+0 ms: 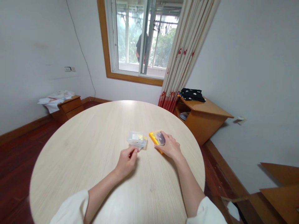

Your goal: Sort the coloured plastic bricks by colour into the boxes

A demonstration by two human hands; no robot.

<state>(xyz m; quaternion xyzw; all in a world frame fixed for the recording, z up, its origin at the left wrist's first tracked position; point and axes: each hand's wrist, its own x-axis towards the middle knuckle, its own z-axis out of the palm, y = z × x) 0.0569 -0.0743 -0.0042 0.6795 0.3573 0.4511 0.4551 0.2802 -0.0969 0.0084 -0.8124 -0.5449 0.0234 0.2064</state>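
Note:
My right hand [170, 147] is wrapped over a yellow case [154, 138] with a clear, dark-patterned top, thumb on the near side and fingers on the far side. It rests on the round table, right of centre. To its left lies a clear plastic box [135, 137] with small white and yellow pieces showing through. My left hand [127, 160] is closed in a pinch at the near edge of this box. Whatever sits between those fingertips is too small to name.
The pale round wooden table [77, 149] fills the foreground. Behind it are a window [133, 40] and a curtain [187, 40]. A brown desk [207, 109] with folded black cloth [192, 94] stands right; a low cabinet [71, 107] with papers stands left. A person [140, 48] shows beyond the glass.

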